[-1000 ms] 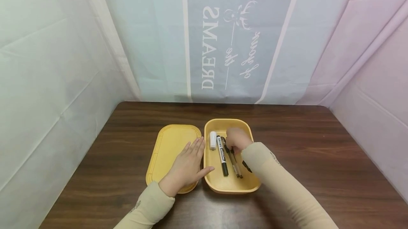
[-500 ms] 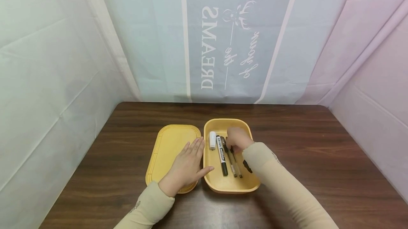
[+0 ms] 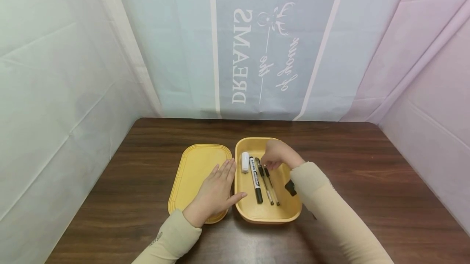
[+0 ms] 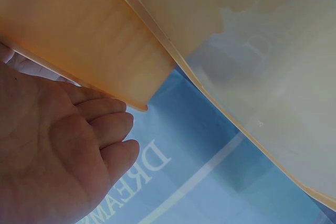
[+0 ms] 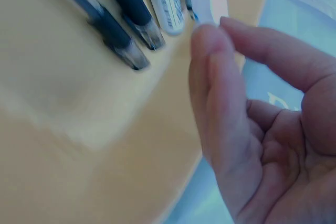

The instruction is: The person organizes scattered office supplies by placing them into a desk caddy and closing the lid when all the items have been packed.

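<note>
Pens (image 5: 109, 30) (image 5: 134, 8): 2 | marker (image 3: 256, 179): 1 | white item (image 3: 244, 162), seemingly plastic: 1

Part of the yellow lid (image 3: 196, 170) is covered by the left hand (image 3: 216, 188). The far-right rim of the box (image 3: 269, 219) is hidden behind the right hand (image 3: 280, 154). The black thing (image 3: 290, 187) just beside the right sleeve (image 3: 312, 180) cannot be identified. From the right wrist, the pens (image 5: 111, 32) beside that hand are cut off above; its fingertips (image 5: 207, 38) are blurred.
</note>
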Action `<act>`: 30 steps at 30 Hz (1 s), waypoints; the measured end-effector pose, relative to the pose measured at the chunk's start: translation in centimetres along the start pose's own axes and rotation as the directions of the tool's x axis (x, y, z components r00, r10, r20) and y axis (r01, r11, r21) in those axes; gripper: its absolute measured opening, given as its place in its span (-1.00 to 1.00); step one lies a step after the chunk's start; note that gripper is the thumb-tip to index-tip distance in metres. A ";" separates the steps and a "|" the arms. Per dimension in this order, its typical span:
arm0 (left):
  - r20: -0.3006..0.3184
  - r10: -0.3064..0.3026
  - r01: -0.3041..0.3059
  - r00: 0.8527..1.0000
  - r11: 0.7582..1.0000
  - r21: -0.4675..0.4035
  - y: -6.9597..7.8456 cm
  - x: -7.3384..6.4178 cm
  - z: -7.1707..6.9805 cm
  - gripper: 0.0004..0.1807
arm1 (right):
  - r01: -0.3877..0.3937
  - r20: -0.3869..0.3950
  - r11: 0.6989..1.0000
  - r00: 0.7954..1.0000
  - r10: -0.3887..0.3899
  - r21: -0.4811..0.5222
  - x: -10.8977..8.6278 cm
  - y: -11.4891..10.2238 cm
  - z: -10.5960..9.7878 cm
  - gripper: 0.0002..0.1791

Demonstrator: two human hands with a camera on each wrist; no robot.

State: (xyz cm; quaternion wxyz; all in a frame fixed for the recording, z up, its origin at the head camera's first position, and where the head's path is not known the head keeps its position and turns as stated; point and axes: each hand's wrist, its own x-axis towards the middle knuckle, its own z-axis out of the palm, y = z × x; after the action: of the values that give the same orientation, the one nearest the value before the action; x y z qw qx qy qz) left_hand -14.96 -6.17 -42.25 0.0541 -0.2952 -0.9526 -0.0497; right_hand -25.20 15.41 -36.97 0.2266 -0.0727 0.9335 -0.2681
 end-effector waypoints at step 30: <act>0.008 -0.004 0.004 1.000 1.000 0.004 0.0 0.2 -0.1 -0.07 | 0.040 -0.104 0.996 0.994 -0.032 0.078 -5.1 8.7 -5.5 -0.76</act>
State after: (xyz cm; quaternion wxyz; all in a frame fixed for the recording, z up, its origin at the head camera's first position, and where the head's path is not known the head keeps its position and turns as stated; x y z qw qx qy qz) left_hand -15.12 -6.09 -42.13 0.0509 -0.2932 -0.9535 -0.0468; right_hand -23.37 26.67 -35.56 0.1760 -0.0666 0.9311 -0.3126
